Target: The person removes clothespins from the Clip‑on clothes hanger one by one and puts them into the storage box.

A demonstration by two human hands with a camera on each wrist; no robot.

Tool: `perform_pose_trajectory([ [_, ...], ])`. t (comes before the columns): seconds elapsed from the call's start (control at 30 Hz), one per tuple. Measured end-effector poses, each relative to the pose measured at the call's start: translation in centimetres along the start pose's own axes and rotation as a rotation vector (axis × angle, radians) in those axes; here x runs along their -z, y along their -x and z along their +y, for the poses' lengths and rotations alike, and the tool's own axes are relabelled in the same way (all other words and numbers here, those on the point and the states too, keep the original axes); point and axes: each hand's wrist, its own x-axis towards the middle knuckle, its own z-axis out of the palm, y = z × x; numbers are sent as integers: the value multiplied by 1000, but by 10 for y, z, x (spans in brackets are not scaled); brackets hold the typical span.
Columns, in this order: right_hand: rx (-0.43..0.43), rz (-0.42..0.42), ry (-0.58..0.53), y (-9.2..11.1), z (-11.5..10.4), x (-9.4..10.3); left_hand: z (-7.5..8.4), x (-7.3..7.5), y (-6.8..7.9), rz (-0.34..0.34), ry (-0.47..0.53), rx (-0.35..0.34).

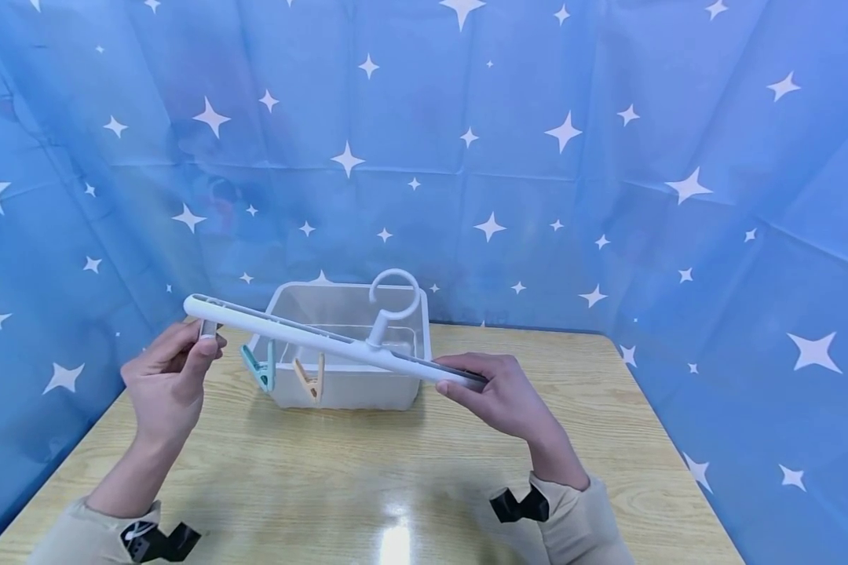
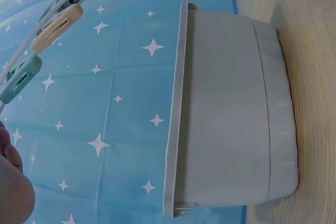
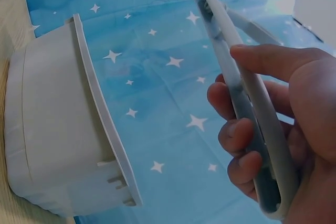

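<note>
A white hanger with an upright hook is held aloft in the head view, its left end higher than its right. From it hang a teal clothespin and a peach clothespin. My left hand pinches a pale grey piece, seemingly another clothespin, below the hanger's left end. Around the right end, my right hand grips with thumb and curled fingers, plain in the right wrist view. In the left wrist view the left hand is mostly cut off.
Behind the hanger, a white plastic basket stands on the wooden table. A blue curtain with white stars surrounds the table at the back and sides.
</note>
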Motion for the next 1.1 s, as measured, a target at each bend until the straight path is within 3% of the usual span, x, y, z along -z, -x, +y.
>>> perform_pose_trajectory([
  [0.3, -5, 8, -24, 0, 0, -2, 0, -1, 3, -12, 51, 43],
  [0.57, -8, 14, -51, 0, 0, -1, 1, -3, 3, -47, -15, 47],
  [0.87, -29, 25, -74, 1, 0, -1, 0, -2, 4, -59, -13, 25],
  [1.1, -33, 48, -86, 2, -2, 0, 1, -1, 4, -50, -34, 54],
])
